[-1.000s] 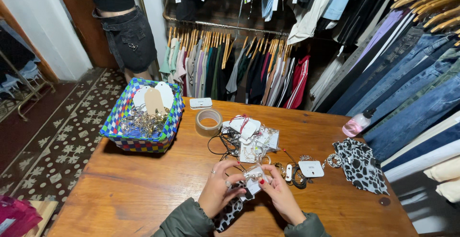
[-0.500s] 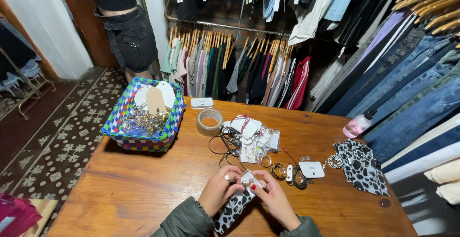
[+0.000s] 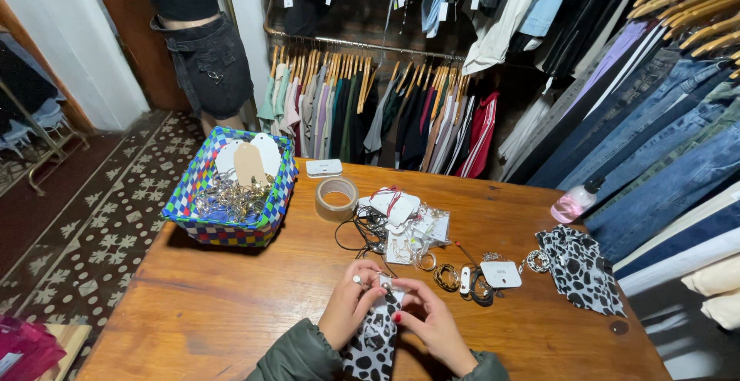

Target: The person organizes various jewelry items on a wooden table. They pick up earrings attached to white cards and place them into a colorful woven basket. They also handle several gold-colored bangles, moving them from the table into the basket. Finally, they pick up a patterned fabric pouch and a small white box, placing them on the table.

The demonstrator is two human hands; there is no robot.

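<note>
My left hand (image 3: 351, 308) and my right hand (image 3: 432, 321) meet at the near edge of the wooden table (image 3: 231, 312). Both pinch the top of a small black-and-white spotted fabric pouch (image 3: 374, 342), which hangs down between them, with a small white tag (image 3: 385, 282) at its top. A ring shows on a left finger. Just beyond my hands lies a heap of jewellery on white cards and black cords (image 3: 401, 223).
A multicoloured woven basket (image 3: 202, 215) with tags and metal pieces stands at the left. A tape roll (image 3: 337, 197), a pink bottle (image 3: 572, 204) and another spotted cloth (image 3: 582, 269) lie on the table. Clothes racks stand behind and to the right. A person stands at back left.
My hands have drawn closer together on the pouch and moved slightly nearer the table edge. The small white item is now tucked at the pouch's top.
</note>
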